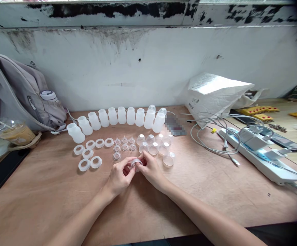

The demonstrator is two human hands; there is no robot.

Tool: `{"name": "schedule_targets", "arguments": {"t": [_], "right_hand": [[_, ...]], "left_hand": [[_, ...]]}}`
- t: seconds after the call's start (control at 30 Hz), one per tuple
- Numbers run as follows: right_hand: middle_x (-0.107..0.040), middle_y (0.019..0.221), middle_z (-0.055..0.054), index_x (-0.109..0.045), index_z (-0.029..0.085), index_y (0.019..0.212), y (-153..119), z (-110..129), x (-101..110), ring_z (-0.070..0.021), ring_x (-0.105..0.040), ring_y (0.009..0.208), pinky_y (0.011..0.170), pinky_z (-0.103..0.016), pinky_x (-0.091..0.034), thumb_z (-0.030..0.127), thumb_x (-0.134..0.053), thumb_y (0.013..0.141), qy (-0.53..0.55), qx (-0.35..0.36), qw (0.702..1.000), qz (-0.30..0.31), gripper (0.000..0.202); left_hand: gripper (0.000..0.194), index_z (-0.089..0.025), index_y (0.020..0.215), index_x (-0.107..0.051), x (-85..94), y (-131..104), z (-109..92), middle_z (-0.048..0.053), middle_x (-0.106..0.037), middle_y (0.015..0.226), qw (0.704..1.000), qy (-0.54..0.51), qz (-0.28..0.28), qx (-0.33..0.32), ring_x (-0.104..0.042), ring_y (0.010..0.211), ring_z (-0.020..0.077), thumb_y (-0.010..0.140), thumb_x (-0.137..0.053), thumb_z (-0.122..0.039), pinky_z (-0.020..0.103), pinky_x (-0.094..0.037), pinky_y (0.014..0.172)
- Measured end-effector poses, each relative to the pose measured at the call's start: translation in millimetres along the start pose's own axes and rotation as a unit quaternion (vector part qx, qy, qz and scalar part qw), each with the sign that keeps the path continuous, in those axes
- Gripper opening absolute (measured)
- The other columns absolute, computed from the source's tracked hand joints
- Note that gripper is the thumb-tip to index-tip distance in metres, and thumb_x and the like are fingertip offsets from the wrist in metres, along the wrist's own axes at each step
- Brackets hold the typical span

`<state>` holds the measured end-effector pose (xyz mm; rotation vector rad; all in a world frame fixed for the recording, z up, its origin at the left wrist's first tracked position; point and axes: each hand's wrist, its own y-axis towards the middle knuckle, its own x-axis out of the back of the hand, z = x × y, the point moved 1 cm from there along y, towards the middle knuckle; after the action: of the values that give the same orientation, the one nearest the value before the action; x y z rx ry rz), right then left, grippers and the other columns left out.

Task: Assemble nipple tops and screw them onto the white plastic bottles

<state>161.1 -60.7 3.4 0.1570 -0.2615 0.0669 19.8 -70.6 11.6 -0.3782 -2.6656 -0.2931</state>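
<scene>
Both my left hand and my right hand pinch one translucent bottle collar ring between them, just above the table. Whether a nipple sits inside that ring I cannot tell. Left of my hands lie several loose collar rings. Clear bottle nipples stand in short rows just beyond my fingers. Domed clear caps are grouped behind and beside my right hand. Farther back, frosted baby bottles form a curved row, most without tops. The two bottles at its right end wear domed caps.
At left are a grey backpack, an iced drink cup in a carrier and a black phone. To the right lie a white power strip, tangled cables and a white padded bag. A wall closes off the back.
</scene>
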Motion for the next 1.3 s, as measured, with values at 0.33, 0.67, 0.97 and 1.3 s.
{"name": "schedule_targets", "arguments": {"t": [0.33, 0.67, 0.97, 1.3], "right_hand": [[-0.046, 0.056, 0.005, -0.039, 0.021, 0.061, 2, 4, -4, -0.0107, -0.043, 0.049, 0.046, -0.022, -0.032, 0.011, -0.048, 0.067, -0.038, -0.001, 0.999, -0.023, 0.014], [-0.044, 0.054, 0.006, -0.037, 0.021, 0.063, 2, 4, -4, -0.0101, -0.04, 0.048, 0.046, -0.022, -0.029, 0.012, -0.046, 0.064, -0.077, -0.001, 0.997, -0.03, 0.013], [-0.049, 0.061, 0.004, -0.042, 0.02, 0.067, 3, 4, 0, -0.0107, -0.046, 0.053, 0.05, -0.021, -0.036, 0.013, -0.047, 0.069, -0.047, 0.012, 0.998, -0.039, 0.009], [-0.059, 0.068, 0.001, -0.055, 0.018, 0.079, -1, 6, -1, -0.0109, -0.051, 0.056, 0.053, -0.022, -0.041, 0.017, -0.047, 0.076, -0.047, 0.019, 0.999, -0.002, 0.009]], "left_hand": [[0.031, -0.017, 0.106, -0.057, 0.0, 0, -4, 0.002, -0.065, 0.078, 0.998, 0.05, -0.021, -0.009, -0.053, 0.054, 0.0102, 0.075, -0.049, -0.02, 0.02, -0.044, 0.053], [0.031, -0.016, 0.107, -0.056, -3.0, -1, -1, 0.0, -0.061, 0.07, 0.995, 0.098, -0.023, -0.029, -0.051, 0.052, 0.0097, 0.077, -0.048, -0.02, 0.02, -0.043, 0.054], [0.032, -0.019, 0.11, -0.055, -7.0, -1, -5, 0.001, -0.066, 0.082, 0.998, 0.05, -0.036, 0.007, -0.058, 0.056, 0.0103, 0.079, -0.049, -0.023, 0.021, -0.048, 0.058], [0.026, -0.019, 0.103, -0.059, 2.8, 3, -2, 0.003, -0.068, 0.085, 0.998, 0.014, -0.053, 0.041, -0.063, 0.067, 0.0144, 0.08, -0.049, -0.027, 0.022, -0.049, 0.061]]}}
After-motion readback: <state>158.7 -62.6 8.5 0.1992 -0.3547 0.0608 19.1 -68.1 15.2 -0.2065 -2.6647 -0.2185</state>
